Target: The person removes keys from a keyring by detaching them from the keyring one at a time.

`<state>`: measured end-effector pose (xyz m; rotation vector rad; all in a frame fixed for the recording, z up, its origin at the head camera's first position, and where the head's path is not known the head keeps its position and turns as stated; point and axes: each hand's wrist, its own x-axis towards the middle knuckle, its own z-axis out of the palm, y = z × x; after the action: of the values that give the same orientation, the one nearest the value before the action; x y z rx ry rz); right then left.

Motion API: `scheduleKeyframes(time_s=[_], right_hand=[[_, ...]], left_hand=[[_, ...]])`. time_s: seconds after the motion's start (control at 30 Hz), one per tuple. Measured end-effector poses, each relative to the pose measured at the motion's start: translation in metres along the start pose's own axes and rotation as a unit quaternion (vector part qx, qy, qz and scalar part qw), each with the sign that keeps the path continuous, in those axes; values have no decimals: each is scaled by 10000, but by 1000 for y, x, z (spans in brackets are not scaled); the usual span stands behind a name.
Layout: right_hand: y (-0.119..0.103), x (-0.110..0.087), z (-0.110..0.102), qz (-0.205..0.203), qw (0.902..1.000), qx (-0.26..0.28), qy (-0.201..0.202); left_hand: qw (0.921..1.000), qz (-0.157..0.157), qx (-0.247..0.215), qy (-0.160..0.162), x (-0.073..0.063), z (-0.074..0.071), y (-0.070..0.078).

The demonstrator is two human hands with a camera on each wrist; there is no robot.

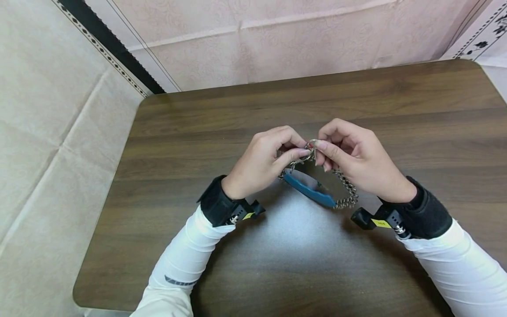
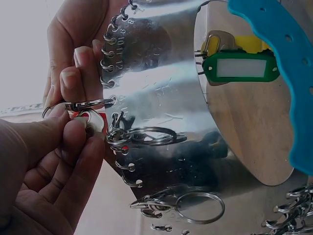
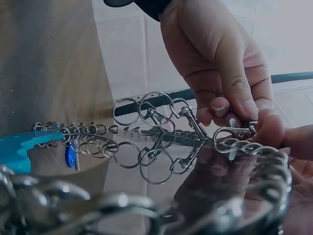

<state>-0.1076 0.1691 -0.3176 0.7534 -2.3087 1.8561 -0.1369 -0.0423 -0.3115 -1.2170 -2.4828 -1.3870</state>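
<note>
A curved shiny metal plate point(image 2: 156, 98) has a blue handle point(image 1: 309, 189) and numbered holes threaded with small rings. It hangs between my hands above the table. Finger and thumb of my left hand point(image 1: 269, 152) pinch a swivel clasp point(image 2: 88, 104) at the plate's far rim. From the other side, my right hand point(image 1: 356, 158) pinches the same clasp, with its split ring point(image 1: 312, 143) between the two thumbs. A small red-edged piece point(image 2: 93, 120) shows beside the left fingertips, mostly covered. Other clasps with split rings point(image 2: 200, 208) dangle from the rim.
A green key tag point(image 2: 240, 67) and a yellow tag point(image 2: 252, 44) show beyond the plate. A blue tag point(image 3: 71, 154) hangs by the chain of rings point(image 3: 73, 132). Brown wooden table point(image 1: 198, 132) lies below; pale cloth point(image 1: 277, 44) hangs behind its far edge.
</note>
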Motion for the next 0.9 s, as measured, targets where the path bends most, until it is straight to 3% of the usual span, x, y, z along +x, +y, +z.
scheduleKeyframes(time_s=[0.33, 0.6, 0.9], right_hand=[[-1, -2, -2, 17, 10000, 38, -21], [-4, -2, -1, -283, 9984, -486, -82], [-6, -4, -2, -692, 9926, -984, -166]], left_hand=[[9996, 225, 160, 93, 1, 3, 1], [9974, 504, 338, 380, -1, 1, 1], [9969, 574, 394, 375, -4, 2, 5]])
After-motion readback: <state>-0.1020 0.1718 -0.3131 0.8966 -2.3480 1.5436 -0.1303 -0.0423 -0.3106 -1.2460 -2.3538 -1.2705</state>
